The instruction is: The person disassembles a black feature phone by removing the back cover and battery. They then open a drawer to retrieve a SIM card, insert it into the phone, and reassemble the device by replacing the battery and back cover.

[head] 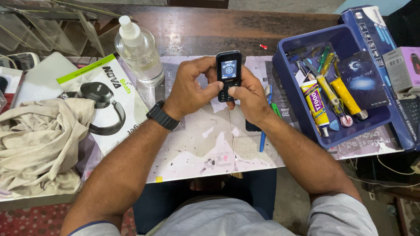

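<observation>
A small black keypad phone (228, 70) with a lit blue screen is held upright above the worn white work mat (192, 144). My left hand (190, 87), with a black watch on its wrist, grips the phone's left side, thumb on the keypad. My right hand (249, 94) holds the right side, and its thumb presses the lower keys. Both hands are closed around the phone at the middle of the table.
A clear spray bottle (139, 50) stands at the back left. A headphone box (107, 100) and a crumpled beige cloth (37, 144) lie at the left. A blue tray (345, 131) with glue tubes and tools sits at the right. A blue pen (264, 140) lies beneath my right wrist.
</observation>
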